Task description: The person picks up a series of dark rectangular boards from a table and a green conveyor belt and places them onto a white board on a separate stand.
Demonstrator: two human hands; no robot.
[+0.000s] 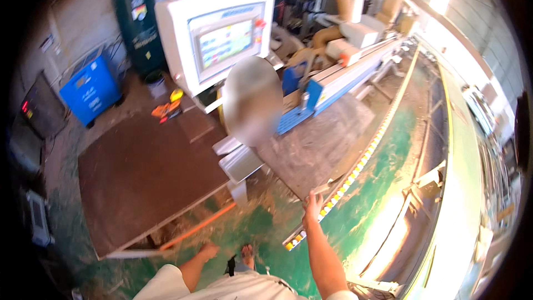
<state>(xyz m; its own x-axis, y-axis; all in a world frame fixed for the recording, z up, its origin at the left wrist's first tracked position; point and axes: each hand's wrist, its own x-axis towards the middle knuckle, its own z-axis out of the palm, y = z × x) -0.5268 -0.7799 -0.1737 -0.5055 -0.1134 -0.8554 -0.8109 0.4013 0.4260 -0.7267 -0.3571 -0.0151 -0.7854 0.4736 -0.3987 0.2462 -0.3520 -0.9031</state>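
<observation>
My right hand [312,209] reaches forward, its fingers closed at the near corner of a dusty brown panel [316,150]. The panel lies flat in front of the blue-edged machine [338,86]. Right beside that hand runs a long rail with yellow and white rollers [355,171]. My left hand [209,251] hangs low near my body, rounded with the fingers curled in, and nothing shows in it. It is nearest to the front edge of a large dark brown board [150,172].
A white control cabinet with a screen [227,41] stands ahead, partly behind a blurred oval patch. Orange-handled tools [166,111] lie at the brown board's far edge. Farther left are a blue box-shaped machine [90,89] and a dark green tank [140,22]. A long pale surface [463,150] runs along the right.
</observation>
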